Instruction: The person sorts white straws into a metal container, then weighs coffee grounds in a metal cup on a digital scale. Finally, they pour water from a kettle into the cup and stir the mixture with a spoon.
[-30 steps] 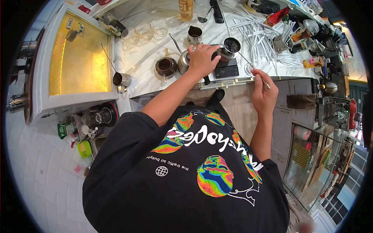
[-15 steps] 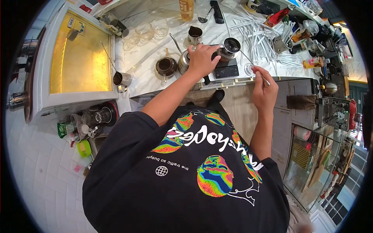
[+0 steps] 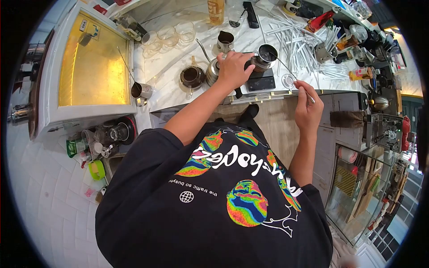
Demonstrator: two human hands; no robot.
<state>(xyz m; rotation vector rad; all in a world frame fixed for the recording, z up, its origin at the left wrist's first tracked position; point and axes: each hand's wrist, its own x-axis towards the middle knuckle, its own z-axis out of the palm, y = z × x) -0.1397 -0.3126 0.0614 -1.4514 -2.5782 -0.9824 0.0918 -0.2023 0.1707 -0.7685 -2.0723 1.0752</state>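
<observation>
right hand (image 3: 307, 103): fingers are pinching a thin stir stick (image 3: 286, 69), reaching its tip into the metal cup (image 3: 264, 57).
left hand (image 3: 234, 68): fingers are wrapping the kettle (image 3: 213, 69) handle, keeping it steady.
metal cup: sitting on the black scale (image 3: 261, 82), holding something dark.
glass pot (image 3: 192, 77): holding dark coffee, beside the kettle.
far glasses (image 3: 166, 35): looking empty.

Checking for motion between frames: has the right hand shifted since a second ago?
Yes. The right hand, holding a thin stirring rod, has drifted slightly rightward, away from the black scale.
</observation>
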